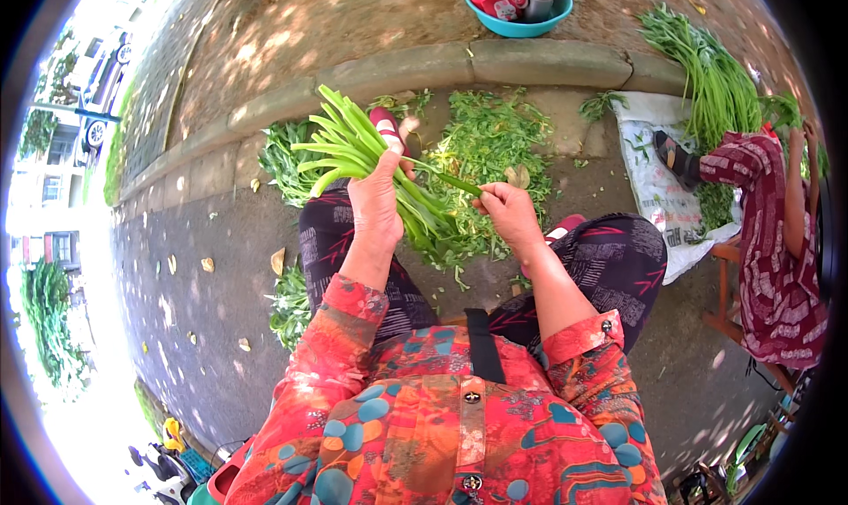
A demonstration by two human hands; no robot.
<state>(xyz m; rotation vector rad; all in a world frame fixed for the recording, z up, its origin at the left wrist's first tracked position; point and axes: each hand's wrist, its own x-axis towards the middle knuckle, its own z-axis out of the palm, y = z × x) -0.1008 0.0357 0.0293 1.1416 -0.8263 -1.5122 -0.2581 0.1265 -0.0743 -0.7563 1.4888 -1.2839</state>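
A bunch of green leafy vegetables (340, 143) is gripped in my left hand (378, 191), its pale cut-looking stems fanned up to the left and its leaves hanging down toward the ground. My right hand (512, 212) is closed, with thumb and finger pinching a single green leaf (458, 183) that stretches toward the bunch. Below and beyond my hands, a pile of loose and torn leaves (495, 134) covers the pavement between my feet. Another heap of greens (291, 165) lies behind the bunch on the left, and more greens (290, 306) sit beside my left leg.
A stone kerb (397, 68) runs across the far side. Beyond it stands a turquoise basin (517, 26) holding a red bag. At right, a person in patterned maroon clothing (764, 258) sits by a white sack (649, 160) and a long bundle of greens (711, 85). Dry leaves dot the pavement.
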